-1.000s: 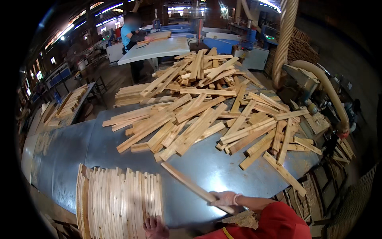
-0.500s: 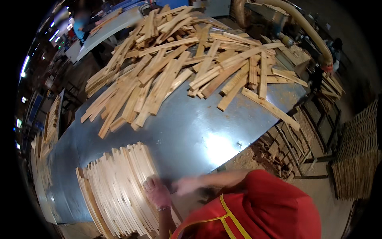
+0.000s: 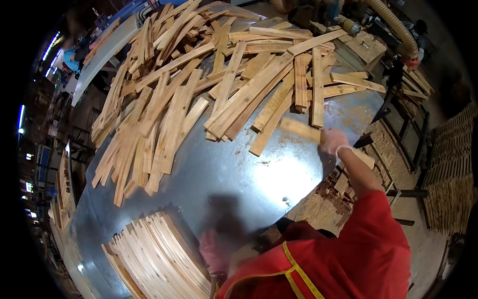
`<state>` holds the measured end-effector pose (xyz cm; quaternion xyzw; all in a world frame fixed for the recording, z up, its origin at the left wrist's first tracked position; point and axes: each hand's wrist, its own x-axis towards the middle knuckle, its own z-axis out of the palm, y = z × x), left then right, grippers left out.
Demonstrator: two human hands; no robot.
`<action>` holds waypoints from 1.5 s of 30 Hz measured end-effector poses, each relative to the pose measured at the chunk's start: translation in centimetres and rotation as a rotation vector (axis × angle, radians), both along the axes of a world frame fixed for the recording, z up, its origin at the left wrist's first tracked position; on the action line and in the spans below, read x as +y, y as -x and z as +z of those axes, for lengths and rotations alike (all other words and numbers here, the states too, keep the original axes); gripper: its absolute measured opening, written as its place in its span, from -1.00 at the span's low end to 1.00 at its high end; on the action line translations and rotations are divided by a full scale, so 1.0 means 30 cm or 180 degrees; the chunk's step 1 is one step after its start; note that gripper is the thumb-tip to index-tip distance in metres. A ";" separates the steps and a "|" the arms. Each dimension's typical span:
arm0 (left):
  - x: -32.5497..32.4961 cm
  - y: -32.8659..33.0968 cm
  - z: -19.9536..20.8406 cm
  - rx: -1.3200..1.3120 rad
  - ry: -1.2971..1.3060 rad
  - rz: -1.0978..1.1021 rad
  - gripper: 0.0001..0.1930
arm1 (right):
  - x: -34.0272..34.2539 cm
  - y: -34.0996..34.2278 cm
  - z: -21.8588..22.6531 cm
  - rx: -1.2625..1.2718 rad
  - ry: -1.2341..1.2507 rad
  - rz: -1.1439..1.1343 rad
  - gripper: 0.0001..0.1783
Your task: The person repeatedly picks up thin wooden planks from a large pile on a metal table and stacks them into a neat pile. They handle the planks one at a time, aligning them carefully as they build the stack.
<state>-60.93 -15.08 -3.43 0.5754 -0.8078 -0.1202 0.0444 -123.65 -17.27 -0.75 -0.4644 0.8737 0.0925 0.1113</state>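
Observation:
My right hand (image 3: pixel 333 141), in a pale pink glove, is stretched out to the table's right edge. Its fingers are closed around a wooden slat (image 3: pixel 300 129), which is blurred by motion and sticks out on both sides of the hand. Nearer to me, my left hand (image 3: pixel 214 253), also gloved, hovers low beside the row of slats (image 3: pixel 159 251) standing side by side at the front left. Blur smears its fingers. Beyond both hands, a large loose pile of slats (image 3: pixel 174 119) covers the far part of the metal table (image 3: pixel 199 169).
Below the table's right edge stands a metal frame with wood offcuts (image 3: pixel 343 182). A tall stack of slats (image 3: pixel 450 169) is at the far right. A ribbed hose (image 3: pixel 393 25) hangs at the back right. At the far left, another person (image 3: pixel 72 57) stands by a bench.
My right hand has moved from beside the left hand out to the far right, onto a slat of the pile. My left hand has come off the row of slats. The view has shifted.

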 end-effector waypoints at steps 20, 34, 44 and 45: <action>0.128 0.086 0.133 0.0313 -0.0889 0.0995 -0.50 | -0.692 -0.091 0.034 0.0493 0.0680 0.1876 -0.44; 0.292 -0.278 0.124 -0.0947 -0.0217 0.1603 -0.17 | -0.518 -1.115 0.483 -0.1084 0.0190 0.3091 -0.09; 0.218 -0.262 0.242 0.2922 -0.0893 0.0890 -0.29 | -0.533 -1.658 0.156 -0.5253 0.1531 0.0570 -0.31; 0.245 -0.313 0.252 0.2477 -0.0742 0.1095 -0.39 | -0.528 -1.683 0.161 -0.5609 0.1305 0.0330 -0.18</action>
